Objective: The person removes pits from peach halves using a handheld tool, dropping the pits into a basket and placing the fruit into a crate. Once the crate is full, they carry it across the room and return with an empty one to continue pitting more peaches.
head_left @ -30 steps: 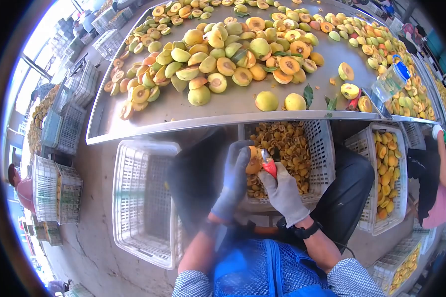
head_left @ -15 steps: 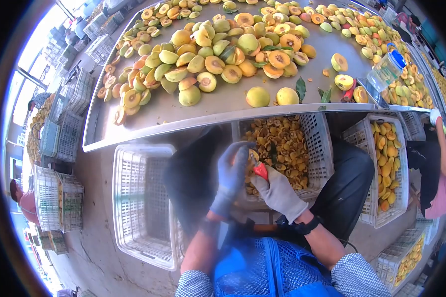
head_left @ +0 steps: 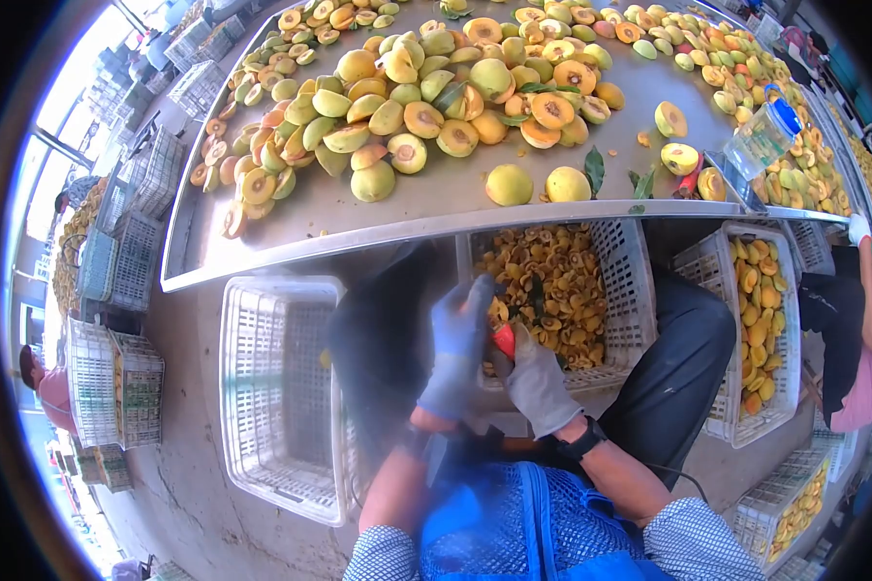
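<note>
Above a white crate (head_left: 628, 290) of small orange-brown fruit pieces, my two gloved hands are close together. My right hand (head_left: 538, 380), in a pale glove, is closed round a small tool with a red handle (head_left: 504, 339). My left hand (head_left: 455, 334), in a grey-blue glove, has its fingers bent beside the tool; a bit of yellow fruit (head_left: 498, 310) shows at its fingertips. Blur hides the tool's tip. Beyond them, halved yellow-green fruit (head_left: 423, 119) lies heaped on the metal table (head_left: 378, 229).
A white crate (head_left: 281, 387) stands at left, another with fruit halves (head_left: 758, 320) at right. A clear jug with a blue lid (head_left: 761, 140) sits on the table's right. A co-worker's gloved hand (head_left: 858, 229) touches the table edge at far right.
Both hands have shifted slightly, and my left wrist and fingers have turned more upright. The view has moved a little. The co-worker's hand at the right has shifted slightly.
</note>
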`<state>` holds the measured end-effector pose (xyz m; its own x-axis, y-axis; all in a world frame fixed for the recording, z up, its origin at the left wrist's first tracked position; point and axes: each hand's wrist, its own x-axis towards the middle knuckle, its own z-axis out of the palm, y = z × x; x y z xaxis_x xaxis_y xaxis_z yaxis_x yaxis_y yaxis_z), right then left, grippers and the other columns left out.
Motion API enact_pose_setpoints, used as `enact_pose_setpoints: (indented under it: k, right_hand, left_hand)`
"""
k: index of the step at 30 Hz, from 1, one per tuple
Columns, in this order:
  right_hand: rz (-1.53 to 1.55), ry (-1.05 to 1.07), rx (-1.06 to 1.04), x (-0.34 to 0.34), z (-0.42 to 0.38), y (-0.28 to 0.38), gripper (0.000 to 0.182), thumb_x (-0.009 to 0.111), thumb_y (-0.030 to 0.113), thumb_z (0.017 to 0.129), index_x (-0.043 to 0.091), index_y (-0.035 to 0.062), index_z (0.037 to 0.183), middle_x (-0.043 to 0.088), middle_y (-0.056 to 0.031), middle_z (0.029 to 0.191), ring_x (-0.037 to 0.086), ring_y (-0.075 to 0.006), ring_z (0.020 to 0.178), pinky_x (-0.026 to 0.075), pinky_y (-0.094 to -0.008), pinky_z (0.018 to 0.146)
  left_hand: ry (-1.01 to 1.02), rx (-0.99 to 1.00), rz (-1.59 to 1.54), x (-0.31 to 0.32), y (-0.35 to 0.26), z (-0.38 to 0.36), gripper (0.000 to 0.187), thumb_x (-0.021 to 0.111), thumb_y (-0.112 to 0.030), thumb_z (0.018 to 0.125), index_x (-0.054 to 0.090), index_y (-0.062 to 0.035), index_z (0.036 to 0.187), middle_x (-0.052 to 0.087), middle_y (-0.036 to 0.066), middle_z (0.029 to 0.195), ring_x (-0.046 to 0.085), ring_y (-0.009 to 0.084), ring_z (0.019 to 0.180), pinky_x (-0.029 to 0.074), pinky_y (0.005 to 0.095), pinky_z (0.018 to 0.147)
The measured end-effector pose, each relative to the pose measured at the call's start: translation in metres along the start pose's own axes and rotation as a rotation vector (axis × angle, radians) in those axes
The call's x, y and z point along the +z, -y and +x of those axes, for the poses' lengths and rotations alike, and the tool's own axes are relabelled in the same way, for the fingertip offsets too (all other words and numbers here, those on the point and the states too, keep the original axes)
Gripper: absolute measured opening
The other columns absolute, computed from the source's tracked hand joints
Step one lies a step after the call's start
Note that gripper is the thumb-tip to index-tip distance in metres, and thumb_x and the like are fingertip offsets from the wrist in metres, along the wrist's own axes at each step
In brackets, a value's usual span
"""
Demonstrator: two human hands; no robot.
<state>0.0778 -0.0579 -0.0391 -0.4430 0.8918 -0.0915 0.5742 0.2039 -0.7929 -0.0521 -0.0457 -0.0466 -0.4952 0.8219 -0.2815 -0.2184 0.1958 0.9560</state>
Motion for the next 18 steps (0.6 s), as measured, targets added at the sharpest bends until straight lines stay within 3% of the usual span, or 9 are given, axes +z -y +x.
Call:
enact_pose_setpoints:
  k: [1,3,9,10,12,14,15,17,18]
  right_hand:
    - [0.052,-0.003,-0.027,0.003,-0.001,-0.005,0.034,0.062,0.010,0.084,0.054,0.0004,0.116,0.063,-0.0267,0.087,0.061,-0.0456,0.084,0.049,-0.0477,0.067]
    - [0.105,-0.009,-0.054,0.007,-0.002,-0.009,0.034,0.061,0.010,0.084,0.054,0.0004,0.116,0.062,-0.0269,0.089,0.060,-0.0459,0.086,0.049,-0.0476,0.069]
    - [0.184,-0.021,-0.046,0.003,-0.002,0.001,0.029,0.059,0.018,0.088,0.054,-0.0002,0.109,0.062,-0.0262,0.090,0.060,-0.0464,0.087,0.049,-0.0470,0.071]
    - [0.203,-0.024,-0.073,0.004,-0.003,-0.002,0.028,0.058,0.019,0.089,0.054,-0.0002,0.108,0.062,-0.0258,0.088,0.060,-0.0463,0.086,0.048,-0.0468,0.070]
    - [0.221,-0.030,-0.103,0.009,-0.004,-0.011,0.027,0.057,0.020,0.089,0.055,-0.0002,0.107,0.062,-0.0253,0.086,0.060,-0.0462,0.084,0.048,-0.0466,0.070]
    - [0.248,-0.016,-0.160,0.014,-0.001,-0.016,0.023,0.056,0.022,0.091,0.055,0.0014,0.102,0.062,-0.0160,0.074,0.063,-0.0349,0.070,0.048,-0.0409,0.061]
    - [0.249,-0.014,-0.165,0.012,0.000,-0.013,0.023,0.056,0.022,0.091,0.055,0.0014,0.102,0.062,-0.0160,0.074,0.063,-0.0349,0.070,0.048,-0.0409,0.061]
    - [0.515,0.211,0.022,0.001,-0.001,-0.003,0.023,0.054,0.028,0.094,0.055,0.0048,0.093,0.054,-0.0033,0.061,0.053,-0.0170,0.052,0.041,-0.0308,0.049]
    - [0.515,0.218,0.023,-0.004,0.000,0.001,0.023,0.054,0.028,0.094,0.055,0.0048,0.093,0.054,-0.0033,0.061,0.053,-0.0170,0.052,0.041,-0.0308,0.049]
  left_hand:
    - [0.000,-0.002,0.002,0.001,0.001,-0.001,0.034,0.060,-0.029,0.093,0.068,0.0032,0.099,0.066,0.003,0.081,0.054,0.0092,0.069,0.045,0.0262,0.063]
    - [-0.025,0.241,0.175,0.005,-0.001,-0.003,0.031,0.060,-0.025,0.093,0.068,0.0047,0.098,0.067,0.004,0.082,0.054,0.0082,0.070,0.045,0.0252,0.063]
    - [0.132,-0.012,0.088,0.001,-0.016,-0.003,0.027,0.064,-0.021,0.091,0.067,0.0043,0.099,0.069,0.007,0.085,0.058,0.0092,0.074,0.047,0.0250,0.066]
    - [0.132,-0.014,0.089,0.001,-0.014,-0.003,0.027,0.064,-0.021,0.091,0.067,0.0043,0.099,0.069,0.007,0.085,0.058,0.0092,0.074,0.047,0.0250,0.066]
    - [0.154,0.207,0.214,0.002,-0.012,-0.001,0.025,0.065,-0.019,0.090,0.067,0.0043,0.098,0.070,0.008,0.087,0.060,0.0100,0.076,0.049,0.0254,0.069]
    - [0.152,0.293,0.223,0.002,-0.008,-0.001,0.025,0.064,-0.019,0.090,0.067,0.0047,0.098,0.070,0.007,0.087,0.060,0.0100,0.077,0.049,0.0256,0.070]
    - [0.151,0.371,0.234,0.000,-0.007,-0.001,0.025,0.064,-0.018,0.090,0.067,0.0051,0.097,0.069,0.007,0.086,0.060,0.0101,0.078,0.049,0.0258,0.071]
    - [0.212,0.326,0.189,-0.005,-0.009,0.002,0.025,0.063,-0.019,0.091,0.066,0.0052,0.096,0.069,0.007,0.086,0.060,0.0105,0.079,0.049,0.0259,0.071]
    - [0.273,0.277,0.140,-0.008,-0.011,0.002,0.025,0.062,-0.019,0.091,0.066,0.0054,0.095,0.069,0.008,0.087,0.060,0.0109,0.080,0.049,0.0259,0.072]
